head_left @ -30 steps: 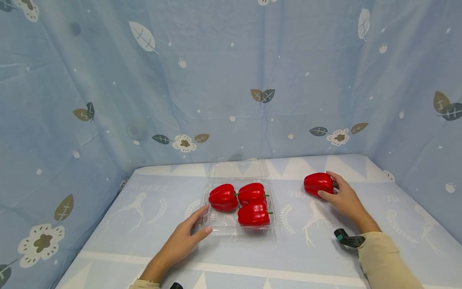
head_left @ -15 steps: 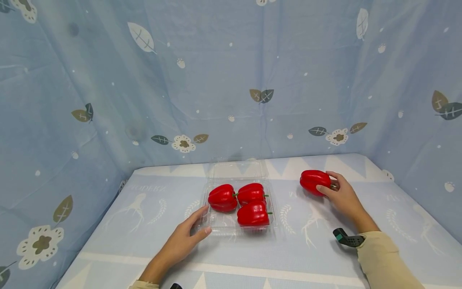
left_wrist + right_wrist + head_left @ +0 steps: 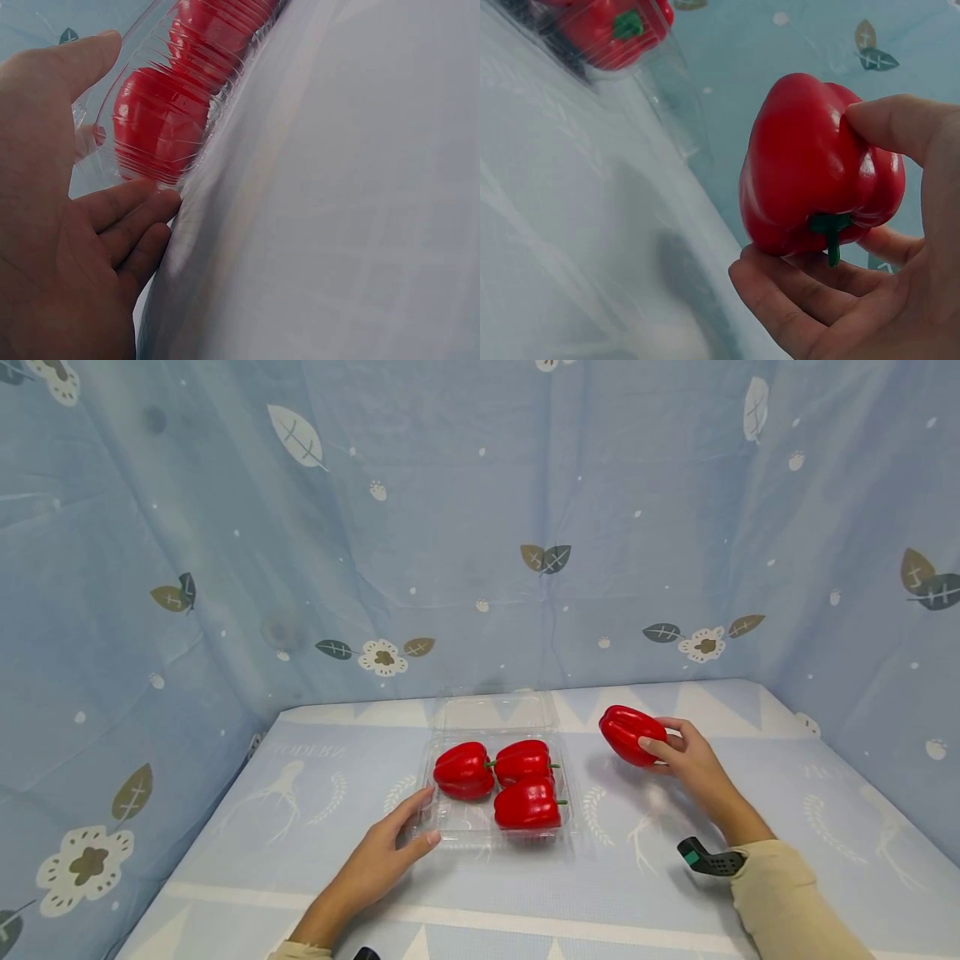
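Above the table on the right, my right hand [image 3: 697, 768] grips a red bell pepper [image 3: 630, 735] between thumb and fingers. In the right wrist view the pepper's green stem [image 3: 831, 232] points down toward the palm. A clear plastic clamshell box [image 3: 459, 820] stands mid-table with its lid [image 3: 495, 712] folded open to the back. Three red peppers lie in it: one at the back left [image 3: 463, 771], one at the back right [image 3: 522, 762], one at the front right [image 3: 527, 804]. My left hand [image 3: 382, 852] touches the box's left side with fingers extended, seen close up in the left wrist view.
A pale blue patterned cloth [image 3: 300, 868] covers the table. Blue printed curtains [image 3: 450, 527] rise behind it and on both sides. A black wrist device [image 3: 708, 860] sits at the right sleeve.
My right hand has lifted the pepper off the table and carried it left, tilting it. The left hand, the box and the peppers inside have stayed in place.
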### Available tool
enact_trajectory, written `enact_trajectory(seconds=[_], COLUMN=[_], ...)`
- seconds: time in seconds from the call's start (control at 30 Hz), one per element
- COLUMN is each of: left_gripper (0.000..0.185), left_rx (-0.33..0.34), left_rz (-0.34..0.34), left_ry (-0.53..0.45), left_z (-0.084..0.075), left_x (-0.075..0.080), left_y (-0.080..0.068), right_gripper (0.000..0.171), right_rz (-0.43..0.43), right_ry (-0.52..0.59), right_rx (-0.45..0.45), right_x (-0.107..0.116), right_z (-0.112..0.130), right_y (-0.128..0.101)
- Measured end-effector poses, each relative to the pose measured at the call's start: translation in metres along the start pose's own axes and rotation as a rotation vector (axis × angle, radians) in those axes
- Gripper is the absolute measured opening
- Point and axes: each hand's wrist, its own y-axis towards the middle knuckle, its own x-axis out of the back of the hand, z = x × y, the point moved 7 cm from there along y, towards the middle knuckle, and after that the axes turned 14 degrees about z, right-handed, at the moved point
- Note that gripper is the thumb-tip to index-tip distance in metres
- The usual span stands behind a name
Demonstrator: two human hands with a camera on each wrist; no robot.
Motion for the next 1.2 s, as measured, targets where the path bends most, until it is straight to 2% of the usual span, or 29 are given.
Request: enact_trajectory(seconds=[0.17, 0.5, 0.83, 1.2], left_gripper=[0.068, 0.068, 0.068, 0.066], left_rx=[0.003, 0.001, 0.013, -0.013], left_rz=[0.003, 0.001, 0.002, -0.003], left_ry=[-0.002, 0.001, 0.009, 0.005], left_z=[0.0, -0.001, -0.001, -0.003], left_x=[-0.001, -0.001, -0.001, 0.001], left_y=[0.001, 0.001, 0.001, -0.001], right_gripper=[0.081, 0.082, 0.081, 0.079], right_rz=[0.026, 0.093, 0.108, 0.138], right_ry=[0.016, 0.026, 0.018, 0.003], right_rx=[0.013, 0.051, 0.105, 0.172], right_x=[-0.01, -0.028, -0.042, -0.058], right_z=[0.005, 0.016, 0.026, 0.044], right_y=[-0.001, 0.0, 0.0, -0.004])
